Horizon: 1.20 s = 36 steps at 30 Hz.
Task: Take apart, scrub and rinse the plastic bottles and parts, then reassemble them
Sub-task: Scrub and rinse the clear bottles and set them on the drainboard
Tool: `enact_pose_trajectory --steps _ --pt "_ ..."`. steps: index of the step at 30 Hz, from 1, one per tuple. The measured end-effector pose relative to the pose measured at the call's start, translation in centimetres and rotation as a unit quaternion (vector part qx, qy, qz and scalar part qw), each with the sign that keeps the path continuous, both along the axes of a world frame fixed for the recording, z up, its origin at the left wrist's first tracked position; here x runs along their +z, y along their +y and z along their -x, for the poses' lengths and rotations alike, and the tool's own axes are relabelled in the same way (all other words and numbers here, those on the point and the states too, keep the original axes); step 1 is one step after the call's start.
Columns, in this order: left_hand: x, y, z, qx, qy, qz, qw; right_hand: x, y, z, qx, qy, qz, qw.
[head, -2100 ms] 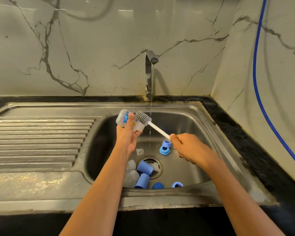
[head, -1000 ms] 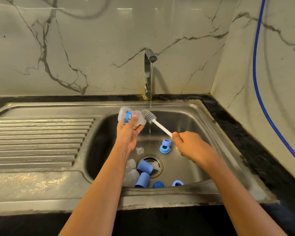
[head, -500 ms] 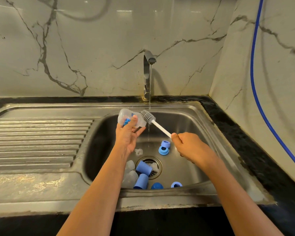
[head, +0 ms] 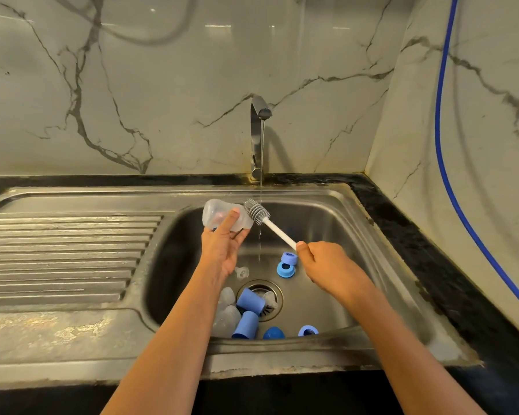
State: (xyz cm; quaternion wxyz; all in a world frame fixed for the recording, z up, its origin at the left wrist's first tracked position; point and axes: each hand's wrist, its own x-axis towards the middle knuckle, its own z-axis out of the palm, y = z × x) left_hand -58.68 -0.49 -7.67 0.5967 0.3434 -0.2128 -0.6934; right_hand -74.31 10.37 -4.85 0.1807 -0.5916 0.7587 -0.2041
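Observation:
My left hand [head: 222,247] holds a clear plastic bottle [head: 219,215] on its side above the sink basin, mouth pointing right. My right hand [head: 324,265] grips the white handle of a bottle brush [head: 262,218]; its grey bristle head sits just outside the bottle's mouth, beside the thin stream of tap water. On the basin floor lie two blue caps [head: 249,301], blue rings [head: 286,265], a blue dome lid [head: 273,333], a clear teat [head: 241,271] and more clear bottles [head: 226,317].
The steel sink [head: 357,235] has a ribbed draining board [head: 66,253] on the left. The tap [head: 258,136] runs at the back wall. A blue hose [head: 444,145] hangs down the right wall. Black counter [head: 426,256] edges the sink.
The bottle has turned in my left hand, so its blue print no longer shows. The brush head stays at the bottle's mouth, slightly shifted.

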Motion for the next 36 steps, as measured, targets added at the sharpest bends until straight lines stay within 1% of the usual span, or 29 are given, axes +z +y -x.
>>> enact_pose_trajectory --steps 2,4,9,13,19,21,24,27,30,32,34,36 --pt "0.0 -0.1 -0.2 0.023 0.020 -0.015 0.999 0.1 0.4 -0.2 0.020 -0.010 -0.006 1.000" --pt "-0.2 -0.2 -0.3 0.037 0.013 -0.025 0.999 0.0 0.7 -0.3 0.033 -0.013 -0.014 0.999" --pt "-0.4 0.1 0.1 0.002 -0.013 -0.013 1.000 -0.4 0.5 0.0 -0.003 -0.015 0.001 1.000" --pt "-0.5 -0.1 0.1 0.003 0.004 -0.015 1.000 -0.8 0.4 -0.1 -0.004 -0.021 -0.002 1.000" --pt "-0.7 -0.1 0.0 0.033 0.008 -0.045 0.998 -0.8 0.6 -0.5 0.009 -0.005 -0.020 1.000" --pt "-0.8 -0.1 0.0 0.022 0.000 -0.047 0.999 -0.9 0.5 -0.5 0.002 0.001 -0.011 1.000" --pt "-0.7 0.0 0.1 -0.010 -0.023 -0.022 0.999 -1.2 -0.5 -0.5 -0.016 0.016 0.005 1.000" --pt "-0.3 -0.1 -0.2 -0.008 -0.008 -0.012 1.000 -0.2 -1.8 -0.4 -0.005 0.050 0.011 0.999" --pt "0.5 -0.4 -0.4 0.014 0.027 -0.027 0.999 1.3 -2.5 -0.2 0.017 0.063 0.017 0.998" --pt "1.2 -1.0 -0.1 0.032 0.053 -0.041 0.997 1.0 -2.6 -0.1 0.025 0.074 0.024 0.997" --pt "1.8 -1.7 0.4 0.042 0.051 -0.046 0.997 0.1 -2.6 -0.2 0.019 0.077 0.037 0.996" --pt "1.6 -1.8 1.3 0.029 0.025 -0.040 0.998 -0.5 -3.1 0.0 -0.002 0.069 0.049 0.996"
